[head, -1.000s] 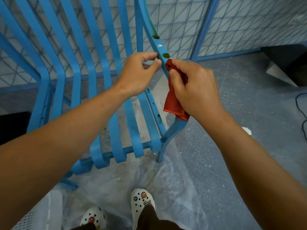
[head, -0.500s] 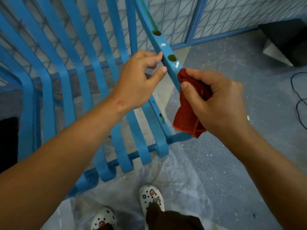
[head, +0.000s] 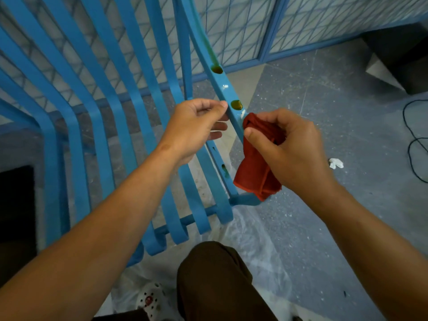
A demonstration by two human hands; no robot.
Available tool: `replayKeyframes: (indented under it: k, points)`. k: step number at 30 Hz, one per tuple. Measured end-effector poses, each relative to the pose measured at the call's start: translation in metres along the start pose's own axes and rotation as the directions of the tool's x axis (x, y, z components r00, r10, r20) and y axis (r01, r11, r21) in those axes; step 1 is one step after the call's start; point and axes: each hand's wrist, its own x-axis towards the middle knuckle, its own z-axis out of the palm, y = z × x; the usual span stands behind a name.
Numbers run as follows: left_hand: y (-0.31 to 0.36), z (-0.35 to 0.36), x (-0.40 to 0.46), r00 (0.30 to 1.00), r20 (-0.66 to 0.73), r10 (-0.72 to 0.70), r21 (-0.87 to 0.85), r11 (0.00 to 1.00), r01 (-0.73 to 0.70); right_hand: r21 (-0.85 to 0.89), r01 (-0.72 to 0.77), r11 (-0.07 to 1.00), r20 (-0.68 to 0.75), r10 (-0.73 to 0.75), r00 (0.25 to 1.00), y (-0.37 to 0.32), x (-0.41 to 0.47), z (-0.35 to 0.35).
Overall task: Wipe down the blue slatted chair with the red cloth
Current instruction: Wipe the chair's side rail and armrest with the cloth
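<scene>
Your left grip, the left hand (head: pixel 196 126), has its fingers curled around the outer side rail (head: pixel 222 89) of the blue slatted chair (head: pixel 97 117), fingertips on the rail's edge just at 9 o'clock of a greenish-brown blot (head: pixel 236 104). It looks like a real hold on the rail, though the thumb is hidden, so you can't be certain how firm. A second blot (head: pixel 217 69) sits higher on the same rail, toward 11 o'clock from the first, and a smaller dark smear (head: pixel 224 169) shows lower down on the rail. Your right grip, the right hand (head: pixel 291 149), is closed tight around the red cloth (head: pixel 257 165), thumb pressed across its bunched top. That bunched top touches the rail just at 5 o'clock of the lower blot; the loose end hangs down toward 6 o'clock beside the chair's front corner. Clear plastic sheeting (head: pixel 243 242) lies on the floor under the chair. At 3 o'clock of your right hand, well apart, a crumpled white scrap (head: pixel 336 163) rests on the grey floor (head: pixel 324 107).
</scene>
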Motion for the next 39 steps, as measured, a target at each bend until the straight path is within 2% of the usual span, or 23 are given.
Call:
replayKeyframes:
  k: [6,10,13,18,27,33,36,39]
  points:
    - [0.004,0.006,0.002,0.994,-0.004,-0.109,-0.081,0.991,0.108,0.054,0.019,0.998,0.007,-0.019,1.0,-0.003,0.022,0.004]
    - [0.01,0.006,0.007,0.991,-0.01,-0.131,-0.087,0.988,0.13,0.015,0.05,0.999,-0.018,-0.05,0.999,0.0,0.031,0.002]
    - [0.01,0.005,0.01,0.991,-0.007,-0.137,-0.09,0.987,0.136,-0.045,0.139,0.989,-0.058,-0.142,0.988,0.001,0.025,-0.012]
    - [0.004,0.002,0.015,0.995,-0.015,-0.097,-0.032,0.995,0.096,-0.176,0.306,0.936,0.121,-0.288,0.95,-0.001,0.009,-0.011]
    - [0.006,-0.004,0.024,0.993,0.03,-0.112,-0.032,0.993,0.113,-0.166,0.276,0.947,0.062,-0.27,0.961,0.003,0.038,0.003]
    - [0.004,-0.006,0.024,0.994,0.036,-0.105,-0.026,0.994,0.106,-0.021,0.096,0.995,0.047,-0.095,0.994,0.01,0.054,-0.005]
    - [0.003,-0.007,0.023,0.994,0.053,-0.099,-0.022,0.995,0.101,-0.032,0.154,0.988,-0.001,-0.154,0.988,0.003,0.037,-0.01]
    - [0.002,-0.007,0.022,0.994,0.061,-0.089,-0.036,0.995,0.092,-0.159,0.285,0.945,0.056,-0.28,0.958,-0.005,0.016,-0.003]
